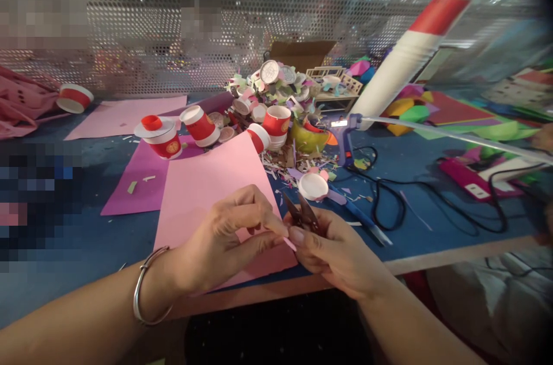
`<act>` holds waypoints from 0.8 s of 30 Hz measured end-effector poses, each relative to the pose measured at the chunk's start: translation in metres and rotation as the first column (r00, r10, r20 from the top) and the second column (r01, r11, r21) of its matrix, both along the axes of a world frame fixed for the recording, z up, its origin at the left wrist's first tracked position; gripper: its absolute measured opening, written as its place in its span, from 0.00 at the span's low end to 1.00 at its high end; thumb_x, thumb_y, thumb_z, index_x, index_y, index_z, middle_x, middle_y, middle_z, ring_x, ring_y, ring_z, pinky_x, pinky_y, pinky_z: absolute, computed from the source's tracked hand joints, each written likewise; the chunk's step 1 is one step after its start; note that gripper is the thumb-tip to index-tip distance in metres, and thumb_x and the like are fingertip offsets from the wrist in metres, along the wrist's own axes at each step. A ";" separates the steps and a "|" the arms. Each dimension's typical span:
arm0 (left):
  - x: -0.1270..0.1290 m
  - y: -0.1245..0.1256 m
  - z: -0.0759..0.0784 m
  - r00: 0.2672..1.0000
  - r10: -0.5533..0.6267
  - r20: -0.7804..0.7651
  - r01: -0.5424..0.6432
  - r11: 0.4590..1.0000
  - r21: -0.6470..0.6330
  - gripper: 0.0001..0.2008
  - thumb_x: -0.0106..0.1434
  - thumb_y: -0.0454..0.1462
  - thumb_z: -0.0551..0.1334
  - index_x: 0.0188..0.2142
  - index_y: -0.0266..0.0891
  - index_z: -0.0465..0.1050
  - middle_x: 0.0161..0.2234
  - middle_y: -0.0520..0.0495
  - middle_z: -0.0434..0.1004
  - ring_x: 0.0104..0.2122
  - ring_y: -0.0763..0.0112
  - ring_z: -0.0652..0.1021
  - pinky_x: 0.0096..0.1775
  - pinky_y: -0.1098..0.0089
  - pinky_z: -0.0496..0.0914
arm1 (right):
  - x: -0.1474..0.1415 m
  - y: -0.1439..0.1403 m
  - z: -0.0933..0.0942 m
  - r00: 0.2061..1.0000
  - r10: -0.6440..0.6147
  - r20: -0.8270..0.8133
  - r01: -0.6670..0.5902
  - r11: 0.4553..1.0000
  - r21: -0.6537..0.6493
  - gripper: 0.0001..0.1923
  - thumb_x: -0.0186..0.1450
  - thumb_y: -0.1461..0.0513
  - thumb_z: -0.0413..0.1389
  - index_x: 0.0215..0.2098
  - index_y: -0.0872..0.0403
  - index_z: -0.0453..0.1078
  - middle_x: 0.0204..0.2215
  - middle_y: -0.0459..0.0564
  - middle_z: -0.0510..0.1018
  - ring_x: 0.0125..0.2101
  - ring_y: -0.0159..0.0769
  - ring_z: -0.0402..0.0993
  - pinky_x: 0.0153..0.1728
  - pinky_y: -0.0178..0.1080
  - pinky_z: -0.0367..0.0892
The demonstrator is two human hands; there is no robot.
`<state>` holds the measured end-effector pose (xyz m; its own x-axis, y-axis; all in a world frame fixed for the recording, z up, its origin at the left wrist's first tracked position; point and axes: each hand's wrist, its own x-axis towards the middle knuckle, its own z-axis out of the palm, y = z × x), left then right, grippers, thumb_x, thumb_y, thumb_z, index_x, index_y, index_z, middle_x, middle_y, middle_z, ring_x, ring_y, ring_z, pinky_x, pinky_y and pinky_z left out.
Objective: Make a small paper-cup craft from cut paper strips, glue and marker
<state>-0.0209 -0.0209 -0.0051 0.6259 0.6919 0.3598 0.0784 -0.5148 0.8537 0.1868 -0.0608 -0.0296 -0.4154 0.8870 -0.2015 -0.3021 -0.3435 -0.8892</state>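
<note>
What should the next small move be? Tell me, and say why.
Probably turn the scissors in the right hand toward the small pink piece, while the left hand steadies it: both hands meet at the piece, but the open scissors point away from it.

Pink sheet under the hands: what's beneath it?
The purple sheet runs under the pink sheet's left edge, and both lie on the table. How far the purple reaches, and anything else beneath, is covered.

Blue table (116,238) under pink sheet (203,181), purple sheet (138,189), paper cups (199,126).
</note>
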 end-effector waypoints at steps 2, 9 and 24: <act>0.001 0.000 -0.002 0.999 0.038 -0.001 -0.038 0.996 -0.080 0.03 0.69 0.33 0.65 0.38 0.40 0.78 0.35 0.49 0.75 0.34 0.73 0.74 0.37 0.70 0.71 | -0.001 0.000 -0.001 1.000 -0.031 -0.001 0.031 0.999 0.014 0.13 0.66 0.53 0.64 0.35 0.53 0.70 0.19 0.34 0.55 0.16 0.20 0.41 0.16 0.30 0.39; 0.006 -0.007 -0.004 0.985 0.020 0.170 0.116 0.653 -0.749 0.10 0.70 0.42 0.65 0.40 0.37 0.71 0.34 0.47 0.80 0.34 0.71 0.80 0.40 0.68 0.75 | -0.002 -0.002 -0.008 0.975 -0.190 0.112 0.175 0.976 0.132 0.11 0.69 0.54 0.62 0.36 0.53 0.70 0.19 0.35 0.56 0.17 0.22 0.44 0.17 0.31 0.41; 0.009 -0.005 -0.008 0.962 0.190 0.196 0.040 0.612 -0.790 0.09 0.66 0.39 0.69 0.35 0.34 0.74 0.28 0.52 0.77 0.29 0.79 0.76 0.34 0.77 0.70 | -0.004 -0.007 -0.006 0.940 -0.225 0.256 0.166 0.958 0.232 0.15 0.72 0.49 0.56 0.38 0.52 0.71 0.21 0.37 0.55 0.19 0.25 0.44 0.18 0.33 0.43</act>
<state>-0.0119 -0.0260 -0.0135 0.5327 0.8185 -0.2151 -0.1761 0.3558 0.9178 0.1826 -0.0680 -0.0360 -0.1832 0.9790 -0.0896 -0.0767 -0.1051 -0.9915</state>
